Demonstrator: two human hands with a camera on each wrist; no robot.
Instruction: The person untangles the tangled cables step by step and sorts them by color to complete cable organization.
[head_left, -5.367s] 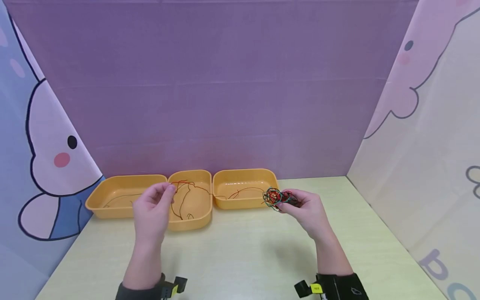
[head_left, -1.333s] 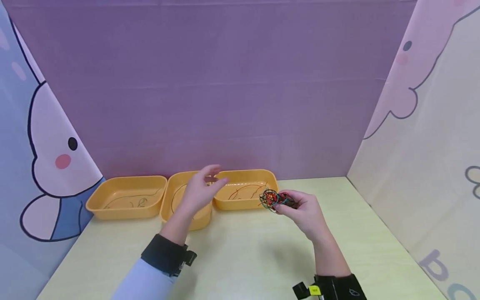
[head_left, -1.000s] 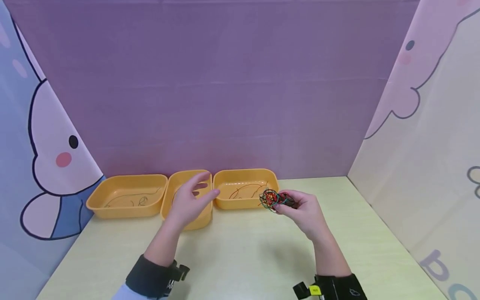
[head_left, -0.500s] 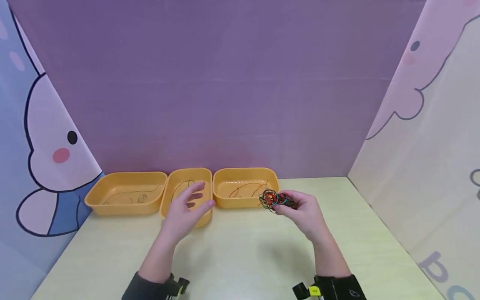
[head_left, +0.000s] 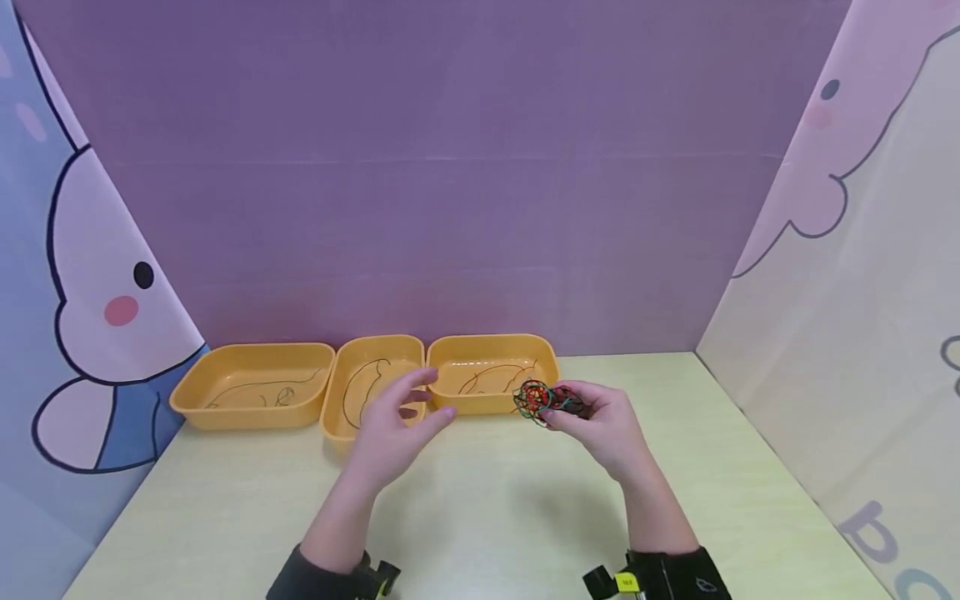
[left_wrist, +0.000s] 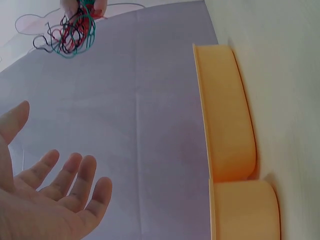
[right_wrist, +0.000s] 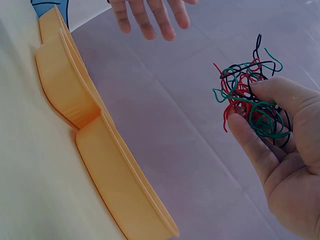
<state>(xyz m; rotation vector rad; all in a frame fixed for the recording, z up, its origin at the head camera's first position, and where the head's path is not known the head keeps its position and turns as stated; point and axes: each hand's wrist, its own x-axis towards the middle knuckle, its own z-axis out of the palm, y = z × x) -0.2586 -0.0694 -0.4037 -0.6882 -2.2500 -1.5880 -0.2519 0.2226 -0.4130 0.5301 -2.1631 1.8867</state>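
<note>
My right hand [head_left: 600, 421] pinches a tangled bundle of wires [head_left: 536, 402] between thumb and fingers, held up above the table. In the right wrist view the bundle [right_wrist: 250, 95] shows red, green and black strands with loose ends sticking out. My left hand [head_left: 396, 433] is in the air to the left of the bundle, in front of the middle tray. Its fingers are spread and relaxed, with nothing in them; the left wrist view shows the bare palm [left_wrist: 45, 215]. A gap separates this hand from the wires.
Three yellow trays stand side by side along the purple back wall. Thin dark wires lie in the left tray [head_left: 225, 421], a dark wire curves in the middle tray [head_left: 341, 429], and reddish wires lie in the right tray [head_left: 480, 406]. Printed cloth panels border both sides.
Earlier my left hand pinched red wire over the trays; it has since let go, drawn back and shifted slightly right towards the bundle. The right tray shows another reddish wire. My right hand barely moved.
</note>
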